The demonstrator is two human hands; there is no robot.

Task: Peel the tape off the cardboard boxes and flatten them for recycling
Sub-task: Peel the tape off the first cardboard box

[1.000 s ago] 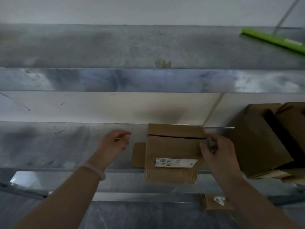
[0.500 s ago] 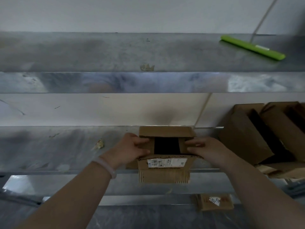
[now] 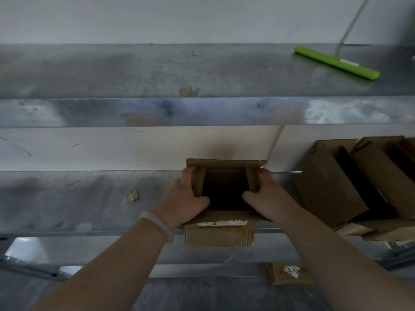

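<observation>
The small cardboard box (image 3: 226,164) sits at the front edge of the metal worktop (image 3: 67,203), its top open and its inside dark. Its far flap stands up and its near side hangs over the worktop's edge, with a white label (image 3: 222,223) on it.

My left grip (image 3: 186,198) is curled round the left side flap, thumb at the opening and fingers on the outside. My right grip (image 3: 265,196) is wrapped the same way round the right side flap. A pale bracelet (image 3: 157,225) sits on my left wrist.

A crumpled scrap of tape (image 3: 132,195) lies on the worktop to the left of the box. More boxes (image 3: 330,182) lean to the right, well apart from mine. On the shelf above lie a second scrap (image 3: 189,91) and a green broom head (image 3: 336,62). A flat piece of cardboard (image 3: 289,276) lies lower down.
</observation>
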